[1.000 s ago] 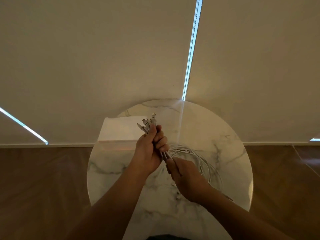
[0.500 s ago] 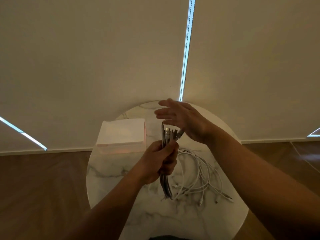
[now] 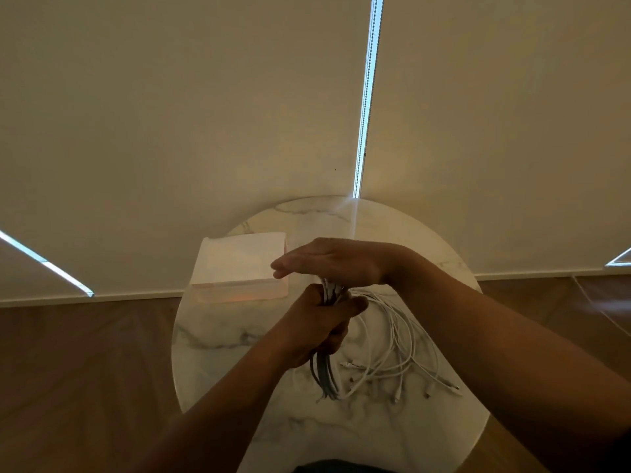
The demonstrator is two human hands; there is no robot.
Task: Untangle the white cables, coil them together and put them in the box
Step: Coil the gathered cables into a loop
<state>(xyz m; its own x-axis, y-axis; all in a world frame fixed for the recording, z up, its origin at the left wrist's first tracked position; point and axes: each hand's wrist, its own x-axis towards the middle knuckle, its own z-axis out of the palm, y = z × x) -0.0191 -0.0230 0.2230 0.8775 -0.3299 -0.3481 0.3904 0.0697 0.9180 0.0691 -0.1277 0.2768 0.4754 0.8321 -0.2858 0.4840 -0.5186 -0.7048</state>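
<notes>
Several thin white cables (image 3: 403, 339) bunched upright in left hand (image 3: 317, 331), fingers curled tight round the bundle. Right hand (image 3: 334, 261) flat, fingers straight and together, palm down over the plug tips. Slack loops sprawl on round, veined marble desk (image 3: 222, 336). Pale rectangular box (image 3: 239, 264) at desk's far left, apart from cables.

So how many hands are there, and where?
2. The left hand grips the bundle of white cables above the table; the right hand lies flat over the plug ends, near the box. None seems hidden.
</notes>
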